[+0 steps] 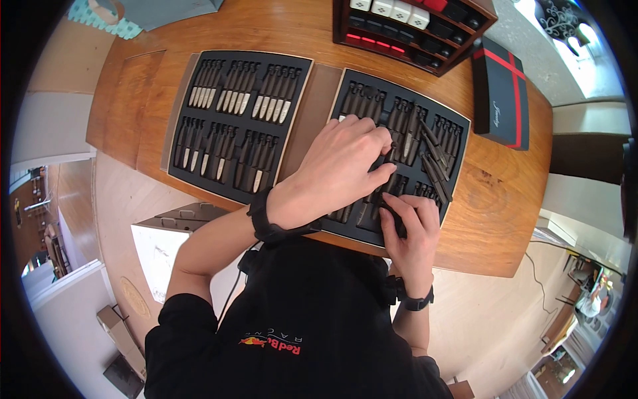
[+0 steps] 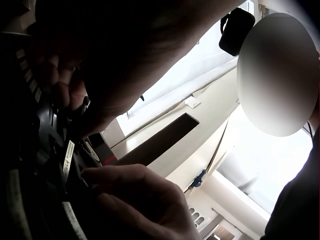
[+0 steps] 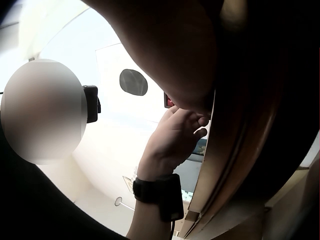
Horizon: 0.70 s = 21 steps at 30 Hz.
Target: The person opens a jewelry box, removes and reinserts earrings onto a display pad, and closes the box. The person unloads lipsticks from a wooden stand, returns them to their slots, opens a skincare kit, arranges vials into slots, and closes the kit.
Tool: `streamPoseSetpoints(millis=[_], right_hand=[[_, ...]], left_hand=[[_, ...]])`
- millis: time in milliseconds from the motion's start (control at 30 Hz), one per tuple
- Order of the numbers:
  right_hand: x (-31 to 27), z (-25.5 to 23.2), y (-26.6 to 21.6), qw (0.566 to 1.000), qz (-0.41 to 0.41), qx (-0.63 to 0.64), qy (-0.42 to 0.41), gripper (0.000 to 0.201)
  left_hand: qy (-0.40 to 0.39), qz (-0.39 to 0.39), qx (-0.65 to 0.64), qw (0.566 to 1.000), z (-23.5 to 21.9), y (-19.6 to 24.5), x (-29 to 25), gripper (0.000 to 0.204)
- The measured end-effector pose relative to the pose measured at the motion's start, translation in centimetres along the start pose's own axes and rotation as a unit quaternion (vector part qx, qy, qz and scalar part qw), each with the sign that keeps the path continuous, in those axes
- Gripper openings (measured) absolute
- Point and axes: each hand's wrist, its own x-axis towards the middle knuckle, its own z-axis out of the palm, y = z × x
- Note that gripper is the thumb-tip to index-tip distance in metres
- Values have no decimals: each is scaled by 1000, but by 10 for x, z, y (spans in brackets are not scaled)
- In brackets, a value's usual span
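My left hand [image 1: 349,163] reaches over the right-hand black tray [image 1: 460,149], its thumb and index finger pinching a slim dark stick [image 1: 391,154]. Close below it, my right hand [image 1: 415,226] lies over the tray's lower part, fingers bent, thumb and index tips near the rows; I cannot tell whether they grip one. In the left wrist view, the right hand [image 2: 145,197] has its fingertips beside a dark stick with a pale label [image 2: 68,157]. Several loose dark sticks [image 1: 435,169] lie crosswise on the tray's right side. The right wrist view shows the left hand [image 3: 172,137] from below.
A second black tray [image 1: 229,123] with grouped pale-ended sticks lies to the left. At the back stands a wooden rack [image 1: 340,30] with dark, white and red items. A black box with a red ribbon [image 1: 498,96] sits on the wooden table [image 1: 488,226], near its right edge.
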Motion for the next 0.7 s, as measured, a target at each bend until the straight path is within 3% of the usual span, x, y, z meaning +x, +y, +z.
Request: streamPoseSetpoints(millis=[33, 100, 233, 367, 467, 533, 700], right_hand=[[0, 0, 0, 1000, -2, 6, -1, 28], [1, 0, 1, 1000, -2, 6, -3, 28], [-1, 0, 2, 1000, 3, 18, -4, 28], [-2, 0, 2, 1000, 19, 13, -8, 26], [-2, 1, 2, 1000, 25, 10, -12, 25], [-3, 1, 2, 1000, 26, 7, -16, 25], [-4, 1, 2, 999, 29, -1, -14, 23]], left_hand=[[0, -4, 5, 1000, -5, -1, -3, 24], [23, -94, -193, 977, -18, -1, -12, 22], [120, -166, -186, 961, -52, -17, -38, 17], [193, -227, -143, 944, -86, -49, -75, 34], [162, -275, -53, 946, -105, -51, -90, 39], [59, -263, -27, 963, -109, -54, -98, 40], [57, -208, 37, 976, -90, -63, -105, 38]])
